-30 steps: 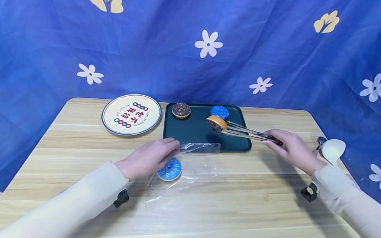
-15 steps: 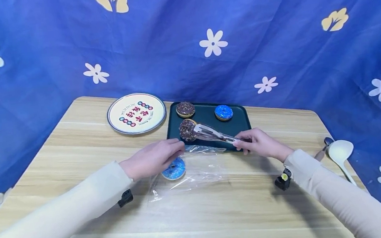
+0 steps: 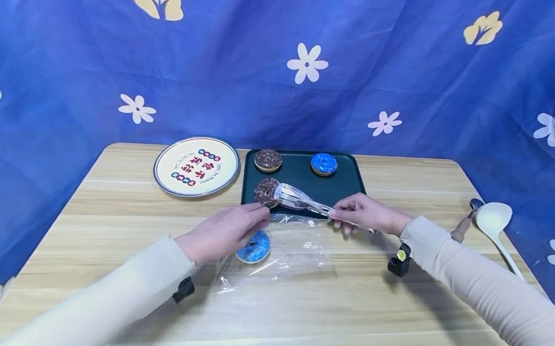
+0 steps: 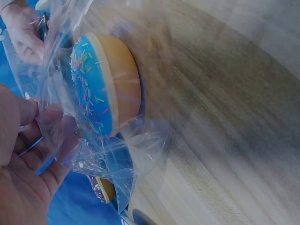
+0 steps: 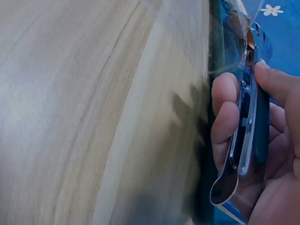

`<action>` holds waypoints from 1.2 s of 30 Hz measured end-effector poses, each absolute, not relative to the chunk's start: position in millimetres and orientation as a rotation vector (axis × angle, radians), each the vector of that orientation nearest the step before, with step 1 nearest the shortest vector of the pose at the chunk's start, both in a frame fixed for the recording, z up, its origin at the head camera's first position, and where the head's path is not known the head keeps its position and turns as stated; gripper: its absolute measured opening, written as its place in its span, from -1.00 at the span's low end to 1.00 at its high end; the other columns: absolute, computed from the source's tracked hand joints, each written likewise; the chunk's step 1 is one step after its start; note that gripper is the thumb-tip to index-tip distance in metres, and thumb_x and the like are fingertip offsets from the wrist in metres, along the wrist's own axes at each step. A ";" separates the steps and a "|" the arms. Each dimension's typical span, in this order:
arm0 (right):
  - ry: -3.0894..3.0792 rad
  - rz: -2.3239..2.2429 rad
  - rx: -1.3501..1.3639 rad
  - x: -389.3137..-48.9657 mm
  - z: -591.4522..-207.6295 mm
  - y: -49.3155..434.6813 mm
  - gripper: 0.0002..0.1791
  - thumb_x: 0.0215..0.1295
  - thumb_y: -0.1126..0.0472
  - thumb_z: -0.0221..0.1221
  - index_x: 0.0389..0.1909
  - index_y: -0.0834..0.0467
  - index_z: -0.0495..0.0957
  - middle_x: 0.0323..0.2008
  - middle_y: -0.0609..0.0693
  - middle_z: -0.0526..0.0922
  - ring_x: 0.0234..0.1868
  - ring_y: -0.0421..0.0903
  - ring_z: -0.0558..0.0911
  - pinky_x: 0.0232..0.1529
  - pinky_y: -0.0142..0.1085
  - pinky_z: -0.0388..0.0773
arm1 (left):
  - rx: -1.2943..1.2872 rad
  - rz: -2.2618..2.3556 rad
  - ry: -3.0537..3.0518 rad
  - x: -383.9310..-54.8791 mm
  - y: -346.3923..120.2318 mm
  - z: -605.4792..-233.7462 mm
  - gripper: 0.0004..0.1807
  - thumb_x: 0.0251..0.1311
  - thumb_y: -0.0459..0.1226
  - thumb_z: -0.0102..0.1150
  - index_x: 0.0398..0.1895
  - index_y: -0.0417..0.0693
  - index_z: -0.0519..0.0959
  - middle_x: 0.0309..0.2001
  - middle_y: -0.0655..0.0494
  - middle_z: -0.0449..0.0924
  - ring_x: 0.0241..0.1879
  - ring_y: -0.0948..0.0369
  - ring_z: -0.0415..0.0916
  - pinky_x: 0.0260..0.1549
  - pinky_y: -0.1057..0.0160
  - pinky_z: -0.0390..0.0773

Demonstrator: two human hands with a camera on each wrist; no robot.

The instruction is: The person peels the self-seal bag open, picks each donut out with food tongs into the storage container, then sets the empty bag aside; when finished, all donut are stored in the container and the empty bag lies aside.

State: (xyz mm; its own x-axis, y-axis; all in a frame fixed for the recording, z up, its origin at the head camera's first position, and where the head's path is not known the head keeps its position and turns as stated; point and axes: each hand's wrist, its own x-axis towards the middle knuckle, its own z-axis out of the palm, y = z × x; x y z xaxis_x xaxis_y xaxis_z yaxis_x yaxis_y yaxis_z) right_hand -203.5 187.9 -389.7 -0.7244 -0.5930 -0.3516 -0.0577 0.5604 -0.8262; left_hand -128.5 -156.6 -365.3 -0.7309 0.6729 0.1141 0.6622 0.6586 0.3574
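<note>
My left hand pinches the mouth edge of a clear plastic bag lying on the table. Inside the bag is a blue-frosted sprinkled donut, partly covered by the left hand in the head view. With my right hand I grip metal food tongs, squeezed nearly together. Their tips hold a chocolate-frosted donut beside the left fingertips, at the bag's mouth and over the tray's near left corner. Whether this donut touches the bag cannot be told.
A dark green tray lies behind the bag, bearing another chocolate donut and a blue donut. Left of it is a white patterned plate. A white ladle and a dark-headed utensil lie at the right edge.
My right hand has swung the tongs and chocolate donut leftward from over the tray's right side, then slightly down toward the bag's mouth. The left hand stays on the bag.
</note>
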 end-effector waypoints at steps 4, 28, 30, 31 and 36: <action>2.178 -1.118 -0.521 -202.5 -389.9 187.0 -0.66 0.63 0.08 0.10 -0.02 0.29 0.68 -0.28 0.08 0.73 -0.48 -0.21 0.63 -0.37 -0.35 0.64 | 1.139 0.592 2.833 -128.6 -156.1 -365.7 -0.89 0.49 -0.35 0.17 -0.02 -0.10 0.63 -0.13 0.09 0.69 -0.16 0.25 0.67 -0.06 0.18 0.75; 2.364 -1.016 -0.555 -204.2 -380.6 215.0 -0.65 0.60 0.10 0.14 0.00 0.34 0.66 -0.21 0.25 0.73 -0.43 -0.11 0.63 -0.38 -0.31 0.63 | 1.153 0.599 2.843 -129.0 -155.8 -368.2 -0.93 0.44 -0.40 0.19 -0.12 -0.08 0.60 -0.20 0.10 0.65 -0.28 0.31 0.57 -0.19 0.24 0.72; 2.377 -1.021 -0.555 -203.6 -378.5 221.1 -0.64 0.60 0.09 0.14 0.05 0.34 0.65 -0.16 0.28 0.74 -0.38 -0.03 0.68 -0.33 -0.26 0.67 | 1.157 0.593 2.852 -129.1 -156.0 -368.8 -0.93 0.44 -0.41 0.20 -0.12 -0.08 0.60 -0.20 0.10 0.65 -0.27 0.31 0.59 -0.18 0.23 0.73; 2.387 -1.024 -0.553 -203.4 -377.7 225.1 -0.63 0.60 0.09 0.14 0.09 0.33 0.65 -0.13 0.29 0.75 -0.34 0.01 0.72 -0.31 -0.23 0.70 | 1.159 0.588 2.856 -129.2 -156.1 -369.2 -0.93 0.44 -0.41 0.20 -0.12 -0.08 0.60 -0.20 0.11 0.65 -0.27 0.31 0.59 -0.18 0.23 0.73; 2.447 -1.050 -0.530 -200.5 -374.0 250.0 -0.55 0.55 0.09 0.20 0.26 0.31 0.59 -0.05 0.31 0.79 -0.21 0.12 0.81 -0.24 -0.13 0.75 | 1.164 0.587 2.862 -129.3 -156.8 -370.6 -0.92 0.42 -0.41 0.21 -0.13 -0.07 0.59 -0.23 0.14 0.63 -0.27 0.31 0.59 -0.19 0.23 0.73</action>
State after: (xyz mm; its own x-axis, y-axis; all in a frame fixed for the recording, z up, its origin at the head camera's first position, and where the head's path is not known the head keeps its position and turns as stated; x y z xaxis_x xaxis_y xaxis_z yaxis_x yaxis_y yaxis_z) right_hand -200.5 250.0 -374.0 -0.8376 -0.4962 -0.2287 -0.1761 0.6414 -0.7467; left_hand -129.3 -156.8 -370.6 -0.7259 0.6730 0.1417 0.6745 0.6563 0.3381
